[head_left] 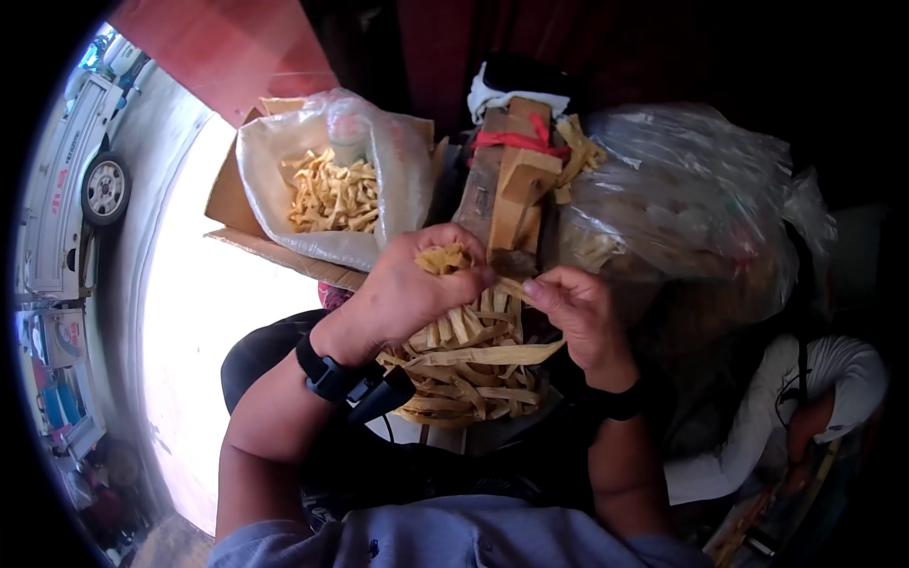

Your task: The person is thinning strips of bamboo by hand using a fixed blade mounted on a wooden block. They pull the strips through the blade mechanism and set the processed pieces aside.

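My left hand (417, 289) is closed around a small bunch of dried, pale yellow strips (443, 259). Between the thumb and fingers of my right hand (584, 317) is the end of one thin strip (513, 287), which stretches across to my left hand. Under both hands lies a heap of longer flat strips (473, 379), tangled over one another. Just beyond the hands stands a wooden board with a block (523, 180), tied with a red band (525, 140). What the strips are made of, I cannot tell.
At the far left a cardboard box (227, 194), lined with a clear plastic bag (402, 170), holds short yellow pieces (333, 194). A large clear plastic bag (682, 180) sits at the right. Another person's pale sleeve (748, 445) shows at the lower right. A truck (71, 189) stands outside.
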`<state>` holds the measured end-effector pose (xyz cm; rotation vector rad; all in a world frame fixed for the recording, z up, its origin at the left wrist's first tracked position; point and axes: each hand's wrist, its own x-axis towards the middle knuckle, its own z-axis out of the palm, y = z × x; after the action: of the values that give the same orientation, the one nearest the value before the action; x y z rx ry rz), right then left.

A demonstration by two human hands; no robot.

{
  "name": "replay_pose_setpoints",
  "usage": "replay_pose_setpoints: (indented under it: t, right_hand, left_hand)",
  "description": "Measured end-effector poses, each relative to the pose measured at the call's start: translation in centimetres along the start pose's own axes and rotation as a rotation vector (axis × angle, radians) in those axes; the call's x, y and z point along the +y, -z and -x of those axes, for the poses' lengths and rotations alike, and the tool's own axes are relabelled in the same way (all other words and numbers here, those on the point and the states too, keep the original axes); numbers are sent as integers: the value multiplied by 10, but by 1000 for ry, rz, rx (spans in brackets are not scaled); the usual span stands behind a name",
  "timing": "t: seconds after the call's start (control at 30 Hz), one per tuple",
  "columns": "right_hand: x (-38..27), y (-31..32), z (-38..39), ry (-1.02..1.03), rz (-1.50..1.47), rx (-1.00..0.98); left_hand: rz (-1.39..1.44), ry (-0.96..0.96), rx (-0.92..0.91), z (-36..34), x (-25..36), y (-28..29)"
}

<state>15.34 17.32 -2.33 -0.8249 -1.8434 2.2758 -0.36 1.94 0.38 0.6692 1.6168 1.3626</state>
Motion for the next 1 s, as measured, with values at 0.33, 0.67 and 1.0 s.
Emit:
replay_pose_setpoints:
  t: [0.33, 0.67, 1.0]
  right_hand:
    - [43, 19, -60, 290, 882, 555]
    - [23, -16, -27, 768, 646, 337]
    - [2, -15, -7, 730, 340, -4]
  left_hand:
    - [-357, 67, 186, -64, -62, -13]
    - [-20, -91, 174, -19, -39, -3]
    - [272, -215, -743, 32, -4, -39]
